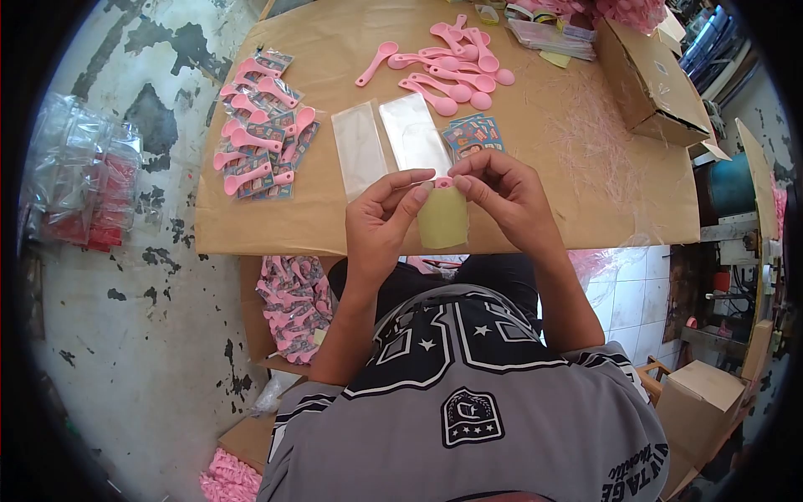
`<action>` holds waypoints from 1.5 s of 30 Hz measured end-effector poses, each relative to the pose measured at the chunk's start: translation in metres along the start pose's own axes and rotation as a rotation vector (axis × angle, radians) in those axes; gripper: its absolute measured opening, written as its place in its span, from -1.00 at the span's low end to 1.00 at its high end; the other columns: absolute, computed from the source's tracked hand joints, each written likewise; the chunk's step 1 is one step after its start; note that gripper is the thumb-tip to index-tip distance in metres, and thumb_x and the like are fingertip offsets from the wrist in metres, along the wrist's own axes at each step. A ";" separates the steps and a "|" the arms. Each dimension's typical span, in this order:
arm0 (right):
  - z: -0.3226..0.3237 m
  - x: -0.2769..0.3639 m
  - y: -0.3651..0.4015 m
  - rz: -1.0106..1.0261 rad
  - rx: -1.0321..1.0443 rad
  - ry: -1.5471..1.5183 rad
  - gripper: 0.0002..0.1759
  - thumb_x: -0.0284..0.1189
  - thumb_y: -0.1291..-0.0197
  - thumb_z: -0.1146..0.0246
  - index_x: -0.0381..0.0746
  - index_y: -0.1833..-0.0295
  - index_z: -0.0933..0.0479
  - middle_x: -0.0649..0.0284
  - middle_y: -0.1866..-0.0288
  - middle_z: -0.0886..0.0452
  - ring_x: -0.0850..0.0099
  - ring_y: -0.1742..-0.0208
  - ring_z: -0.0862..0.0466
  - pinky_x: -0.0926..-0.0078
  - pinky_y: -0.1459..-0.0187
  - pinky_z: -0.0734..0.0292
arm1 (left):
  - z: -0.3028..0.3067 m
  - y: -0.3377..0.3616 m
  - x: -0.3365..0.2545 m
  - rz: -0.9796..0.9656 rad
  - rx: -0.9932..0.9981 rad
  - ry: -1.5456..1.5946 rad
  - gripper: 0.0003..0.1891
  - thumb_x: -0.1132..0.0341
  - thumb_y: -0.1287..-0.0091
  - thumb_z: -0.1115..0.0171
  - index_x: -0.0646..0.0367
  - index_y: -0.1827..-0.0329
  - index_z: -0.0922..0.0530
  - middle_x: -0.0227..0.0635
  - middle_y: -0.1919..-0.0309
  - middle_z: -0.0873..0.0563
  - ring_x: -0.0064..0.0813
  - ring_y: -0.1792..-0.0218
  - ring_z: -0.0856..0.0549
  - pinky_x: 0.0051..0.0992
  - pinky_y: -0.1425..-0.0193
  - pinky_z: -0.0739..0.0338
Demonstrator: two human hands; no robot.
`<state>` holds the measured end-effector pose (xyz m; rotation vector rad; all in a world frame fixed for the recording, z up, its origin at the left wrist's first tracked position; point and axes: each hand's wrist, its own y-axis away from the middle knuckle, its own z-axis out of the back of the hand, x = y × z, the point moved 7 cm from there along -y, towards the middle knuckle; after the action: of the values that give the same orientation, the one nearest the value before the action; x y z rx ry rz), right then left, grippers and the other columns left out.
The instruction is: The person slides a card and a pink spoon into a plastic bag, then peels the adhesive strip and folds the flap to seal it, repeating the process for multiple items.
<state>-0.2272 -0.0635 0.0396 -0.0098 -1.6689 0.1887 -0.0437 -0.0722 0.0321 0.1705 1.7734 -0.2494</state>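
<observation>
My left hand (386,216) and my right hand (507,199) meet over the table's near edge. Between thumb and fingers, each pinches an upper corner of a yellow-green packet (444,219). From its top edge shows the end of a pink spoon handle (443,181); the rest of that spoon is hidden. Just beyond the hands lie a stack of clear plastic bags (411,125), another pile of clear bags (358,146) and several printed cards (473,134).
Loose pink measuring spoons (456,74) are heaped at the back. Packed spoons with cards (261,134) cover the table's left side. A cardboard box (648,79) stands at the right, beside pink plastic shreds (598,125). Below the table, a carton holds packed spoons (293,309).
</observation>
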 end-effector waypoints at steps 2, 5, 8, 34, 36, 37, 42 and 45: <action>-0.002 0.002 0.001 -0.019 0.009 -0.003 -0.77 -0.38 -0.48 -0.39 -0.33 -0.06 -0.68 0.35 0.12 -0.75 0.64 0.12 -0.70 0.62 0.01 -0.59 | 0.000 0.000 0.000 0.003 -0.004 0.011 -0.71 0.42 -0.57 -0.31 0.42 -0.24 -0.65 -0.11 0.04 -0.86 -0.49 0.03 -0.83 -0.50 -0.13 -0.72; -0.004 0.002 0.001 -0.044 0.019 -0.010 -0.78 -0.38 -0.48 -0.39 -0.33 -0.05 -0.69 0.35 0.13 -0.75 0.64 0.11 -0.70 0.63 0.01 -0.60 | 0.000 0.002 0.002 0.014 -0.001 0.024 -0.70 0.42 -0.57 -0.31 0.42 -0.25 -0.65 -0.10 0.04 -0.86 -0.48 0.03 -0.83 -0.49 -0.12 -0.73; -0.004 -0.001 0.002 -0.051 0.016 0.020 -0.78 -0.36 -0.48 -0.39 -0.31 -0.01 -0.69 0.36 0.15 -0.74 0.64 0.14 -0.68 0.61 0.04 -0.57 | -0.001 0.004 0.003 0.020 0.018 0.038 -0.69 0.42 -0.56 -0.32 0.42 -0.26 -0.64 -0.08 0.02 -0.86 -0.47 0.02 -0.84 -0.49 -0.13 -0.73; -0.006 0.018 0.007 0.037 0.006 -0.027 -0.84 -0.52 -0.51 -0.31 -0.30 -0.08 -0.73 0.35 0.11 -0.74 0.63 0.11 -0.62 0.59 0.07 -0.52 | 0.003 0.005 0.015 -0.024 0.018 0.363 -0.80 0.48 -0.58 -0.24 0.34 -0.18 -0.64 -0.04 0.04 -0.85 -0.43 0.05 -0.85 -0.48 -0.04 -0.75; -0.005 0.019 0.007 0.104 0.028 0.018 -0.84 -0.59 -0.48 -0.29 -0.29 -0.05 -0.76 0.33 0.12 -0.74 0.59 0.12 -0.60 0.58 0.06 -0.49 | 0.004 0.004 0.016 -0.039 0.027 0.416 -0.84 0.49 -0.59 -0.22 0.34 -0.13 -0.64 -0.05 0.04 -0.84 -0.44 0.05 -0.84 -0.48 -0.02 -0.76; -0.004 0.020 0.007 0.137 0.038 0.041 -0.82 -0.62 -0.46 -0.28 -0.28 -0.03 -0.77 0.32 0.12 -0.74 0.58 0.12 -0.60 0.57 0.06 -0.48 | 0.005 0.004 0.019 -0.037 0.027 0.428 -0.85 0.49 -0.59 -0.19 0.33 -0.11 -0.63 -0.05 0.03 -0.84 -0.44 0.05 -0.84 -0.47 -0.02 -0.76; -0.003 0.031 0.008 0.236 0.082 0.150 -0.74 -0.74 -0.35 -0.23 -0.30 0.04 -0.79 0.26 0.20 -0.74 0.49 0.15 -0.58 0.54 0.05 -0.45 | 0.002 0.004 0.016 -0.034 0.036 0.448 -0.85 0.51 -0.60 -0.09 0.33 -0.08 -0.60 -0.16 0.08 -0.81 -0.47 0.08 -0.82 -0.45 -0.05 -0.78; -0.003 0.035 0.008 0.265 0.080 0.136 -0.76 -0.73 -0.32 -0.24 -0.31 0.05 -0.78 0.25 0.24 -0.73 0.46 0.15 -0.58 0.51 0.04 -0.45 | 0.004 0.003 0.019 -0.046 0.055 0.464 -0.85 0.51 -0.59 -0.07 0.33 -0.06 -0.59 -0.22 0.12 -0.78 -0.49 0.08 -0.81 -0.44 -0.07 -0.77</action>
<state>-0.2289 -0.0506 0.0736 -0.1801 -1.5194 0.4455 -0.0435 -0.0705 0.0122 0.2414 2.2343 -0.3101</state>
